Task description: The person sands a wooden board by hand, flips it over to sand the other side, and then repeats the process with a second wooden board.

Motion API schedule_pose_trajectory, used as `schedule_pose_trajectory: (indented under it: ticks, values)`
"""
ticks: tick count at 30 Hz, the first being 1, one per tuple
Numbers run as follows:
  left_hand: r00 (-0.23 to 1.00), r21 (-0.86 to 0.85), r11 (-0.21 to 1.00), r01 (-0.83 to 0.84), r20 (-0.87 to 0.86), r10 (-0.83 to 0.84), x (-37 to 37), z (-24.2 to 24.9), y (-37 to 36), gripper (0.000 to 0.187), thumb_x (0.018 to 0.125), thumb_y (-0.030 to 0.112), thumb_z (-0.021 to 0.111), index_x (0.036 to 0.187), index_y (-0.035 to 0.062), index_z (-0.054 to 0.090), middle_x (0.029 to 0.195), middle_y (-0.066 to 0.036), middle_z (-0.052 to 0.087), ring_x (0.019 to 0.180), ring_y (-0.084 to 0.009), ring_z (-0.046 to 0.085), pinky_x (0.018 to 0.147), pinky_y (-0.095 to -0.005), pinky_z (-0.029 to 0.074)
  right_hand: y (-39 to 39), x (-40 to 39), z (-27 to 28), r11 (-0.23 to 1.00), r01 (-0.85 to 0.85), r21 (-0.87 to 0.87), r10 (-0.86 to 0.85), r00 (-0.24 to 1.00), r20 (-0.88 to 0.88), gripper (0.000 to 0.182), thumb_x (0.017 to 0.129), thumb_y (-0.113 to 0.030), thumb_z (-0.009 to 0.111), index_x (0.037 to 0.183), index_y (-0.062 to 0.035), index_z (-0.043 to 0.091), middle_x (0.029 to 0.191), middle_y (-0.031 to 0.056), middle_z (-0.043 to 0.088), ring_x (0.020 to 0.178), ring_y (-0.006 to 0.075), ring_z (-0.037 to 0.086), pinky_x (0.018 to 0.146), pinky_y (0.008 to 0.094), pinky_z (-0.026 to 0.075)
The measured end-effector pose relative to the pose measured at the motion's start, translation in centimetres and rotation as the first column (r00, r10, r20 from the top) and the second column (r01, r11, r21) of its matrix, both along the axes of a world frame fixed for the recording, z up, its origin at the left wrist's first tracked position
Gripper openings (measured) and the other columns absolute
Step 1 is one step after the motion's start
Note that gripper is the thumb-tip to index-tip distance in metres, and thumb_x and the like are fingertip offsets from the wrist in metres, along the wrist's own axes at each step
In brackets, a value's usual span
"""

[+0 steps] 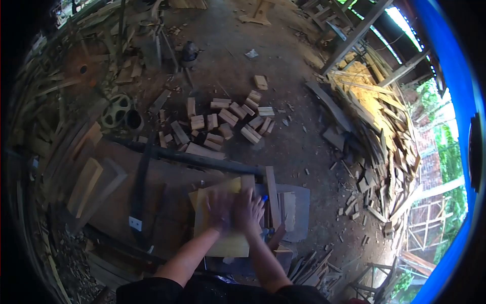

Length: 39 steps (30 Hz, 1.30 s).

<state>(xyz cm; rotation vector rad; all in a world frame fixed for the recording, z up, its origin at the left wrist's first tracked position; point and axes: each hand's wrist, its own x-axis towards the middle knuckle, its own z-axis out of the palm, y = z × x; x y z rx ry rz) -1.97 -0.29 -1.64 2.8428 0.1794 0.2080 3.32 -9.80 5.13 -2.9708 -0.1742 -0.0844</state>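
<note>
Both hands lie flat, with the fingers spread wide, on a pale yellow wooden board (223, 223). The left hand (218, 207) presses on the middle of the board, and the right hand (248, 210) is just beside it, touching it at the thumb side. No hand closes around anything; the palms only rest on the wood. The board lies on a dark, worn counter (167, 187) directly under the hands and in front of the person's body.

Just to the right of the right hand, some narrow wooden strips (273, 195) stand side by side on a grey plate (301, 207). Beyond the fingertips a long dark metal bar (202, 159) crosses the far edge of the counter. To the left of the left hand, thick planks (91, 182) lean against the counter.

Farther beyond the hands, the floor (283, 101) is bare grey earth with dust and chips. A group of short wooden blocks (228, 121) lies scattered there, well apart from the hands. Far to the right of the right hand, a big heap of offcut slats (374, 116) rises against the wall posts. Far to the left, a rusty round saw blade (83, 66) and a small wheel (116, 109) lie among scrap wood. The room is an open workshed: daylight and green plants show through the right side.
</note>
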Motion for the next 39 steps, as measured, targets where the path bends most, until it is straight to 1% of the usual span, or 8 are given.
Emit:
schedule_pose_trajectory:
  ticks: [5, 10, 17, 22, 25, 29, 34, 39]
  values:
    - [1.000, 0.068, 0.998, -0.003, -0.003, 0.003, 0.2, -0.2, -0.1, 0.066, 0.089, 0.029, 0.057, 0.150, 0.0172, 0.038, 0.157, -0.010, 0.032, 0.147, -0.0415, 0.020, 0.116, -0.0652, 0.012, 1.7, 5.6, -0.3, 0.998, 0.007, 0.066, -0.005, 0.999, -0.031, 0.057, 0.091, -0.030, 0.055, 0.142, -0.0106, 0.039, 0.112, 0.0247, 0.053, 0.105, 0.0428, 0.051, 0.084, 0.0544, 0.041]
    - [0.996, -0.040, 0.999, -0.007, -0.088, 0.004, 0.3, 0.7, 0.3, 0.056, 0.094, 0.028, 0.046, 0.147, 0.0149, 0.042, 0.156, -0.008, 0.034, 0.148, -0.0371, 0.021, 0.116, -0.0632, 0.011, 0.0, -3.1, 0.9, 1.000, -0.003, 0.017, 0.006, 0.985, -0.171, 0.061, 0.093, -0.029, 0.052, 0.148, -0.0141, 0.032, 0.126, 0.0325, 0.046, 0.117, 0.0497, 0.045, 0.099, 0.0573, 0.034]
    - [0.996, -0.309, 0.951, -0.016, 0.082, 0.043, 0.1, -0.3, 0.9, 0.051, 0.094, 0.026, 0.044, 0.143, 0.0102, 0.049, 0.152, -0.012, 0.041, 0.148, -0.0355, 0.022, 0.117, -0.0593, 0.013, -0.2, -9.4, 3.0, 0.995, 0.020, 0.093, 0.003, 0.972, -0.237, 0.064, 0.091, -0.029, 0.052, 0.149, -0.0096, 0.032, 0.131, 0.0329, 0.043, 0.120, 0.0505, 0.042, 0.103, 0.0593, 0.030]
    - [1.000, -0.123, 0.992, -0.009, -0.010, 0.008, -1.8, 1.8, 2.6, 0.065, 0.094, 0.039, 0.053, 0.150, 0.0107, 0.037, 0.158, -0.013, 0.029, 0.148, -0.0355, 0.019, 0.117, -0.0597, 0.014, 0.1, -9.4, 2.8, 0.995, 0.040, 0.097, -0.017, 0.976, -0.219, 0.066, 0.091, -0.030, 0.054, 0.150, -0.0093, 0.031, 0.134, 0.0327, 0.042, 0.125, 0.0499, 0.039, 0.103, 0.0598, 0.030]
    - [0.980, -0.187, 0.974, -0.130, -0.172, 0.098, -3.5, 4.8, 3.8, 0.078, 0.092, 0.050, 0.056, 0.154, 0.0112, 0.029, 0.160, -0.014, 0.024, 0.149, -0.0366, 0.018, 0.117, -0.0595, 0.015, -0.3, -9.7, 1.9, 1.000, 0.007, 0.015, -0.005, 0.992, -0.123, 0.061, 0.093, -0.037, 0.050, 0.148, -0.0121, 0.036, 0.131, 0.0295, 0.047, 0.121, 0.0465, 0.045, 0.098, 0.0567, 0.035]
    - [0.976, -0.194, 0.960, -0.199, -0.127, 0.177, -5.7, 3.9, 4.7, 0.085, 0.091, 0.057, 0.055, 0.155, 0.0102, 0.023, 0.159, -0.018, 0.023, 0.148, -0.0380, 0.019, 0.115, -0.0605, 0.021, -0.6, -9.8, 1.0, 1.000, -0.006, -0.022, 0.004, 0.997, -0.082, 0.062, 0.093, -0.037, 0.051, 0.148, -0.0134, 0.035, 0.131, 0.0285, 0.047, 0.123, 0.0464, 0.044, 0.099, 0.0561, 0.036]
    - [0.974, -0.492, 0.850, -0.189, 0.018, 0.227, -7.4, 3.5, 5.5, 0.088, 0.091, 0.055, 0.058, 0.153, 0.0046, 0.022, 0.151, -0.027, 0.031, 0.132, -0.0452, 0.039, 0.104, -0.0561, 0.037, -0.6, -9.7, 0.5, 1.000, -0.006, 0.019, 0.007, 0.998, -0.067, 0.063, 0.091, -0.031, 0.056, 0.148, -0.0141, 0.033, 0.128, 0.0287, 0.044, 0.120, 0.0465, 0.044, 0.099, 0.0571, 0.036]
    - [0.937, -0.462, 0.820, -0.336, -0.077, 0.341, -8.5, 1.0, 5.0, 0.084, 0.091, 0.053, 0.060, 0.149, 0.0018, 0.027, 0.143, -0.029, 0.037, 0.120, -0.0468, 0.047, 0.102, -0.0516, 0.041, -0.9, -9.8, 0.0, 0.999, -0.014, 0.044, 0.015, 0.999, -0.035, 0.059, 0.093, -0.033, 0.055, 0.146, -0.0147, 0.036, 0.125, 0.0284, 0.046, 0.117, 0.0459, 0.046, 0.099, 0.0565, 0.036]
